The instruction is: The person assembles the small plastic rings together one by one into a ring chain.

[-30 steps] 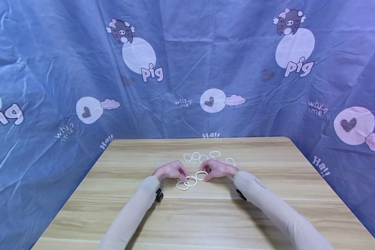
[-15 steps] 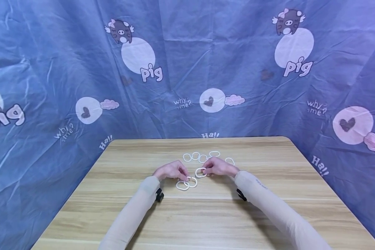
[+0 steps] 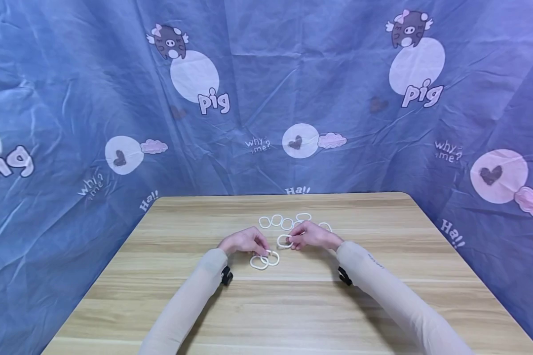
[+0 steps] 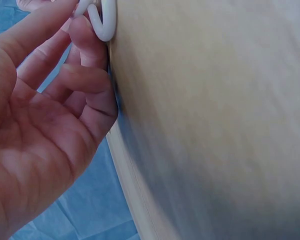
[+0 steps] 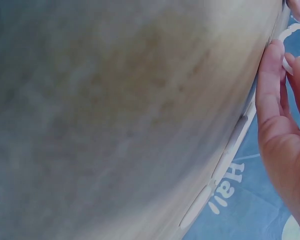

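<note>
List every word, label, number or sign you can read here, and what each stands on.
"pig": three times on the blue cloth.
"why? me?": three times on the cloth.
"Ha!!": three times on the cloth.
Lettering on the right sleeve: too small to read.
No readable numbers.

The head view looks forward and down from well back, with the wooden table (image 3: 271, 310) across the lower frame and blue cloth (image 3: 266, 98) above. The left wrist view is close up, the left hand (image 4: 45, 115) at frame left; the right wrist view, equally near, has the right hand (image 5: 290, 145) at frame right. All three share white rings (image 4: 108, 20), wooden table and blue cloth, steeply tilted in both wrist views.
</note>
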A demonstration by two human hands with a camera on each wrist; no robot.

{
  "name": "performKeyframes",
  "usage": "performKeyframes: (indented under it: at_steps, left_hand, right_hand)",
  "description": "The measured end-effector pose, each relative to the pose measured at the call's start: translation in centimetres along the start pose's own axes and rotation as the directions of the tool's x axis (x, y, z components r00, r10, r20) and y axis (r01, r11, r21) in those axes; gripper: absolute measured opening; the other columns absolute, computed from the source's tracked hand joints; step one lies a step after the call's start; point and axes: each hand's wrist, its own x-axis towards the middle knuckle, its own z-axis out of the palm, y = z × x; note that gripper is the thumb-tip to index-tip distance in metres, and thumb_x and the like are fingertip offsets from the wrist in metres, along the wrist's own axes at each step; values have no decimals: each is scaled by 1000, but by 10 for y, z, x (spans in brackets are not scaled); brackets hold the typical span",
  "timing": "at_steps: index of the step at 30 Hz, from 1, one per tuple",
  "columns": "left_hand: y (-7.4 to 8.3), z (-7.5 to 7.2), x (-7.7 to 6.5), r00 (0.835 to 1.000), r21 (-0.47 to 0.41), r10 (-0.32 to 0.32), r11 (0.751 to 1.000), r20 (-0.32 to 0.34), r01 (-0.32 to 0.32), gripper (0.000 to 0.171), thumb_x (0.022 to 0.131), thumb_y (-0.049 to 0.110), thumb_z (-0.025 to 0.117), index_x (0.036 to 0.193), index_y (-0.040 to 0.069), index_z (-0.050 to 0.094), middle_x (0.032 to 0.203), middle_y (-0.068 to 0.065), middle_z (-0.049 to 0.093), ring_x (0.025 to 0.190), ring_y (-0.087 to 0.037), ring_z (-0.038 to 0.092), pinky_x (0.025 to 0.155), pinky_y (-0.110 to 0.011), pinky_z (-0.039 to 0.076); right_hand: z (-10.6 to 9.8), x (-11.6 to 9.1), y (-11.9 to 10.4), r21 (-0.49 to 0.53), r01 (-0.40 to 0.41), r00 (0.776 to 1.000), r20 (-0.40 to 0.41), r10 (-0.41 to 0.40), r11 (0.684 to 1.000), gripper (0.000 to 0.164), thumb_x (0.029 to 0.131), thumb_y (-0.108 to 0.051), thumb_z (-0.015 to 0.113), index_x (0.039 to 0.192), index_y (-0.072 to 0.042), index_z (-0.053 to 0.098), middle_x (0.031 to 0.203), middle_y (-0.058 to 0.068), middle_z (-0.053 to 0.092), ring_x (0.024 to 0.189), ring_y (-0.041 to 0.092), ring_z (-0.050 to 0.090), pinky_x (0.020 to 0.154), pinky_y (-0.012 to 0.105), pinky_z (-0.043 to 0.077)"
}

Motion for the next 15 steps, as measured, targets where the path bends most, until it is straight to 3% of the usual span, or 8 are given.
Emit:
performKeyframes:
  at_steps: [8, 15]
  left_hand:
    - [1, 1, 1, 1000, -20, -13, 1000, -18, 13, 10, 82, 3, 76, 90, -3, 74, 67, 4, 69, 54, -5, 53, 50, -18, 41]
    - [1, 2, 1, 1000, -40, -8, 999, -26, 7, 9, 82, 1, 75, 90, -4, 74, 64, 4, 67, 53, -7, 53, 51, -19, 42]
  right_hand:
    - [8, 6, -2, 5, 24, 1000, 12, -24, 1000, 19, 93, 5, 58, 107, 14, 67, 91, 23, 72, 76, 17, 70, 76, 35, 59]
    - [16, 11, -4, -5, -3, 1000, 0, 3, 1000, 17, 92, 4, 61, 105, 10, 69, 88, 22, 73, 73, 17, 71, 73, 34, 59]
